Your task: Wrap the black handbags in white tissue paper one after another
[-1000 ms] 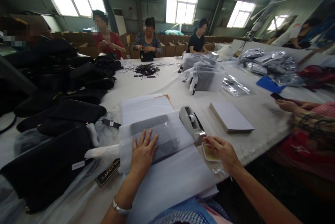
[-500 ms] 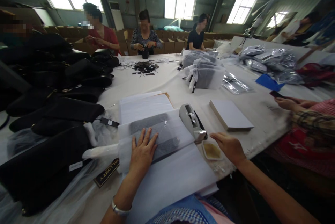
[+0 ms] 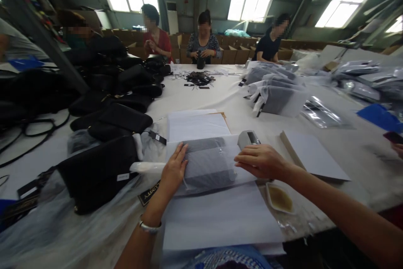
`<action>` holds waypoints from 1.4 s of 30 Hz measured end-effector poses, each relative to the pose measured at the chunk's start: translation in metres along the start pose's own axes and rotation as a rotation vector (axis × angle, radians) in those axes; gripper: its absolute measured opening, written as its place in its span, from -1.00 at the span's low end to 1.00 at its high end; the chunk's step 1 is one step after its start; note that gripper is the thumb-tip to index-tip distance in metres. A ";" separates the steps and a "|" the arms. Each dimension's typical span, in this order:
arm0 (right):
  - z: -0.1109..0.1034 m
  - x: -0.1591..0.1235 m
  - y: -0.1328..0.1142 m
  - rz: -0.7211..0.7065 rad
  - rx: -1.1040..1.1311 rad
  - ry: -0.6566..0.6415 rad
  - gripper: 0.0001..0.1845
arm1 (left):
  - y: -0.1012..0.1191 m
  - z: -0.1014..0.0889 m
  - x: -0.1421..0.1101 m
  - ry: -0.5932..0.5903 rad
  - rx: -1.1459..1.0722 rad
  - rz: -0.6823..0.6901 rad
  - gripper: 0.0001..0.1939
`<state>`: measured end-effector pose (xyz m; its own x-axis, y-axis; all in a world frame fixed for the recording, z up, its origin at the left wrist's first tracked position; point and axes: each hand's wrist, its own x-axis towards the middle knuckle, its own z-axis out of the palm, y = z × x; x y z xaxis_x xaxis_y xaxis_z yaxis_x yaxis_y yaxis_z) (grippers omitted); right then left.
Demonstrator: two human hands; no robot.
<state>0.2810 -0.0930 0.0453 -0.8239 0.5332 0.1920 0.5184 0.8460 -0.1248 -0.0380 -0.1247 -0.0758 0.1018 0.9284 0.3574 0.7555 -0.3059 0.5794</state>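
Note:
A dark, flat item wrapped in thin white tissue paper (image 3: 209,163) lies in front of me on white paper sheets (image 3: 220,218). My left hand (image 3: 174,167) rests on its left end, fingers stretched out. Over its right end is my right hand (image 3: 262,162), closed, thumb and fingers pressed together; whatever they hold is too small to make out. That hand partly hides a grey tape dispenser (image 3: 248,137) just behind it. Nearer me and to the right sits a small white dish with a yellowish pad (image 3: 279,198).
Black handbags (image 3: 97,172) are piled at the left, with clear plastic around the nearest. Beyond the wrapped item are a paper stack (image 3: 197,126) and several tissue-wrapped bags (image 3: 278,97). A thick white stack (image 3: 317,158) lies at the right. Co-workers sit across the table.
My right hand has moved from beside the dish to the wrapped item's right end. My left hand has shifted from its middle to its left end. The view has turned left.

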 end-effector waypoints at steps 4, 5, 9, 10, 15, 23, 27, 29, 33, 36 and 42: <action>0.020 0.079 -0.009 -0.141 0.154 -0.084 -0.68 | -0.009 0.000 0.002 0.003 -0.122 -0.017 -0.44; 0.025 0.097 -0.011 -0.165 0.178 -0.113 -0.67 | -0.010 0.001 0.002 0.005 -0.145 -0.025 -0.43; 0.048 0.157 -0.016 -0.202 0.116 -0.278 -0.73 | -0.013 0.004 0.000 0.022 -0.221 -0.052 -0.40; 0.053 0.168 -0.017 -0.195 0.058 -0.330 -0.75 | -0.014 0.005 0.000 0.028 -0.229 -0.062 -0.39; 0.070 0.199 -0.023 -0.202 -0.203 -0.517 -0.75 | -0.020 0.009 -0.004 0.043 -0.243 -0.062 -0.37; 0.069 0.200 -0.017 0.004 -0.281 -0.427 -0.28 | -0.019 0.009 -0.004 0.051 -0.281 -0.078 -0.36; 0.064 0.180 0.010 0.245 -0.165 -0.323 -0.44 | -0.018 0.006 -0.003 0.024 -0.279 -0.092 -0.37; 0.060 0.158 0.018 0.343 -0.158 -0.254 -0.61 | -0.016 0.004 -0.004 0.027 -0.270 -0.084 -0.37; 0.055 0.094 0.007 0.350 -0.040 -0.072 -0.72 | 0.000 -0.004 -0.002 0.082 -0.172 -0.067 -0.43; 0.064 0.043 -0.017 0.177 0.148 0.034 -0.60 | 0.022 -0.007 0.002 0.137 -0.040 -0.024 -0.52; 0.107 -0.001 -0.041 0.109 0.126 -0.131 -0.04 | 0.026 0.024 0.006 -0.070 0.324 0.144 -0.39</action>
<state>0.2364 -0.1283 -0.0537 -0.7917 0.6093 0.0441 0.5798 0.7721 -0.2602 -0.0026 -0.1222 -0.0760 0.2574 0.8964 0.3609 0.8950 -0.3619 0.2606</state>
